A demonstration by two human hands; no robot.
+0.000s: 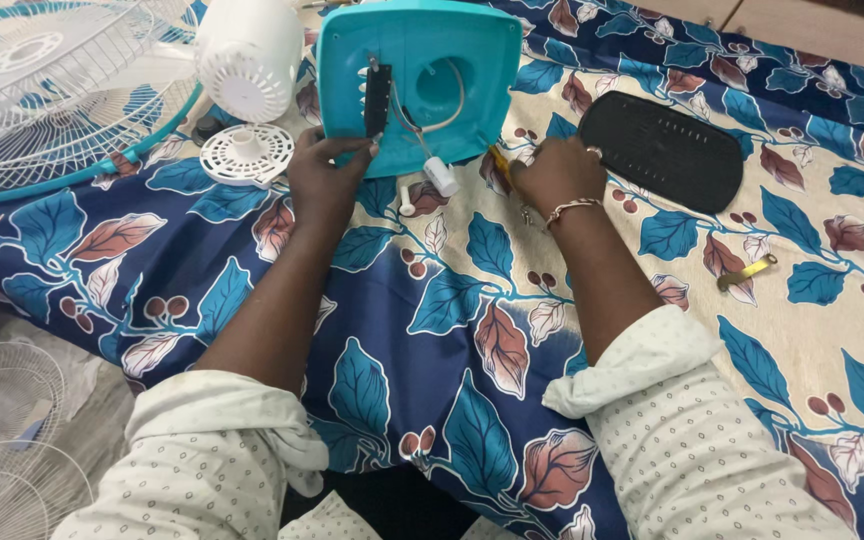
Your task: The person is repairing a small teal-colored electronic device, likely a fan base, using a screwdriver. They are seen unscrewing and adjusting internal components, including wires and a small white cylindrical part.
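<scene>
A turquoise fan base housing (462, 60) lies open side up on a leaf-patterned cloth, with a black switch strip (377, 98), white wires and a small white cylinder part (440, 176) hanging from it. My left hand (327, 175) grips the housing's near left edge below the switch strip. My right hand (552, 172) is closed around a yellow-handled tool (499, 160) at the housing's near right corner; its tip is hidden.
A black oval base cover (672, 148) lies to the right. A brass-coloured strip (747, 272) rests further right. A white motor housing (250, 55), a white round slotted disc (246, 155) and a wire fan guard (42, 90) sit at left. Another guard (2, 420) lies on the floor.
</scene>
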